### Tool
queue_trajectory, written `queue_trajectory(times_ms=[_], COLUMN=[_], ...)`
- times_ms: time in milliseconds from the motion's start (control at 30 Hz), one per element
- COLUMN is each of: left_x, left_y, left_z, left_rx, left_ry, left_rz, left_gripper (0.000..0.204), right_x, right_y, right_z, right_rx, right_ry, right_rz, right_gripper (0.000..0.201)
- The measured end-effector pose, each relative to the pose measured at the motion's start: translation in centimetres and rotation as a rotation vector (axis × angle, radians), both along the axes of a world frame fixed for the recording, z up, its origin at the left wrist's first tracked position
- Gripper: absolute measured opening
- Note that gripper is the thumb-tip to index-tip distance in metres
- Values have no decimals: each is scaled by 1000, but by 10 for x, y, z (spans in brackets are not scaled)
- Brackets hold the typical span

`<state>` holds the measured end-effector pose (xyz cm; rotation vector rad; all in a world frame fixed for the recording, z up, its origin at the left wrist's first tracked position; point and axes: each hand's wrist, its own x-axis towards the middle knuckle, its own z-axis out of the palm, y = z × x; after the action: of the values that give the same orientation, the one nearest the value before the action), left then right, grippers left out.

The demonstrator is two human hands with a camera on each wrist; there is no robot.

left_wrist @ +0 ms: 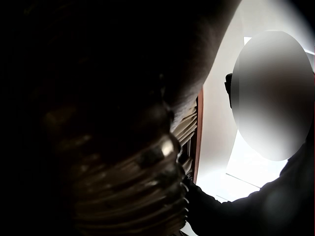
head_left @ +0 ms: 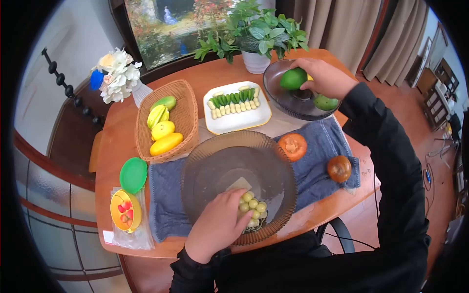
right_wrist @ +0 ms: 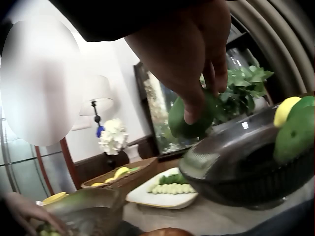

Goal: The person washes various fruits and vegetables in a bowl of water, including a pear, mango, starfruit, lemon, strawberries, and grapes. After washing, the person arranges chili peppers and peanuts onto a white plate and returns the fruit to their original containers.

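My right hand [head_left: 326, 78] pinches a green fruit [head_left: 293, 78] between thumb and fingers, over the left part of a dark glass bowl [head_left: 273, 97]. In the right wrist view this fruit [right_wrist: 189, 118] hangs above the bowl's rim [right_wrist: 206, 160], clear of it. Another green fruit [head_left: 325, 102] and a yellow one, partly hidden, lie in that bowl. My left hand [head_left: 217, 222] reaches into a large ribbed glass bowl [head_left: 210, 171], its fingers beside pale green grapes [head_left: 257, 210]; whether they grip any is unclear. The left wrist view is mostly dark.
A wicker basket [head_left: 190, 117] of yellow and green produce stands left of a white tray [head_left: 237, 124] with small green and pale pieces. Two round fruits [head_left: 292, 146] [head_left: 339, 169] sit on a blue towel [head_left: 317, 180]. A yellow bowl [head_left: 115, 210] and green lid [head_left: 133, 175] are at left.
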<state>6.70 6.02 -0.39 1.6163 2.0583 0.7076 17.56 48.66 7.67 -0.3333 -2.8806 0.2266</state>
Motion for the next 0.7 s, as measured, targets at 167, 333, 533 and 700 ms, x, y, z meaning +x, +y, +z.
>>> queue_trajectory(times_ms=[167,333,533,700], left_x=[0,-1,0,0], left_y=[-1,-2,-4,-3], left_z=[0,-3,-4,-1], left_rx=[-19,6,2,-15], left_ry=[6,10,12,-4], left_rz=[14,9,22,18], left_gripper=[53,52,52,52], right_x=[-29,-49,-66,-67], right_y=[45,82,89,113], right_z=[-23,-42,-43,-55], right_rx=[38,147,-51,266], right_ry=[-29,-93,-163,-189], right_rz=[-67,-119,-317,-168], right_gripper=[49,48,51,42])
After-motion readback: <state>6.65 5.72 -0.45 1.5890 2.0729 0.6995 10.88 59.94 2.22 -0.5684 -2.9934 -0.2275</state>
